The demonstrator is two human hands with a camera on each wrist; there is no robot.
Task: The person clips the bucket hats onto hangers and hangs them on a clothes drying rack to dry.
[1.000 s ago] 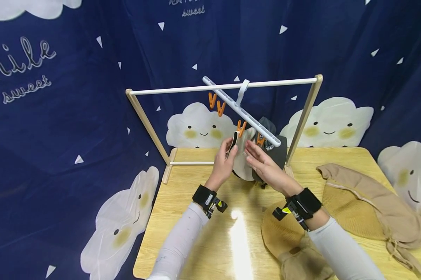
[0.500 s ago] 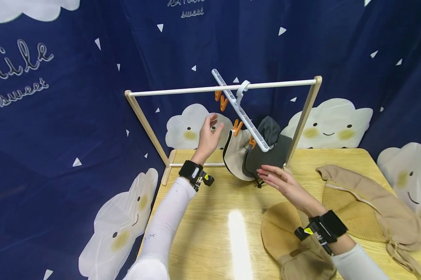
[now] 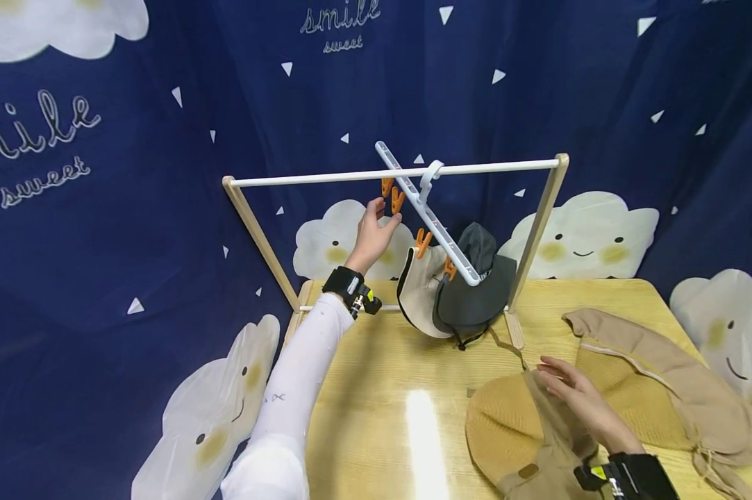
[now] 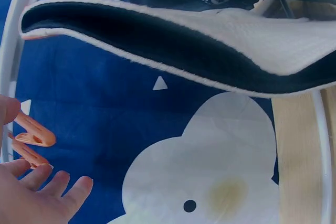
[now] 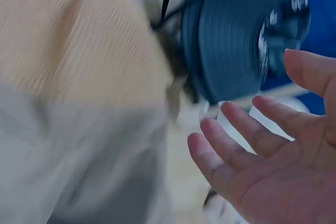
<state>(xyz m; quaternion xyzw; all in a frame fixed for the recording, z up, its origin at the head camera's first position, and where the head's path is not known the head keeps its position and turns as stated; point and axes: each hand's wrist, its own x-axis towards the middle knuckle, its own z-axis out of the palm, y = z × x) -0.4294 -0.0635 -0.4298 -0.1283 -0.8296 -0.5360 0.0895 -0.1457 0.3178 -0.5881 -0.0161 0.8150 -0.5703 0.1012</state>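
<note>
My left hand (image 3: 373, 237) is raised beside two orange clips (image 3: 397, 201) on the far half of a white hanger (image 3: 437, 226). In the left wrist view its fingers (image 4: 56, 183) are spread and relaxed, close to the clips. Two more orange clips (image 3: 423, 243) on the near half hold a sun hat, its dark grey brim (image 3: 475, 300) and cream underside (image 3: 416, 297) hanging down. My right hand (image 3: 585, 403) is over a tan hat (image 3: 505, 423) with a ribbed brim. Its fingers (image 5: 247, 124) are extended and hold nothing.
The hanger hooks over the top bar (image 3: 326, 178) of a wooden-sided rack (image 3: 541, 229) on the wooden table (image 3: 363, 410). A second tan hat (image 3: 669, 378) lies at the right. A dark blue curtain (image 3: 376, 104) with clouds stands behind.
Both hands have left the hanging sun hat. The left has gone up and left toward the two far clips; the right has moved down and right over the tan hat. The hanger has swung slightly.
</note>
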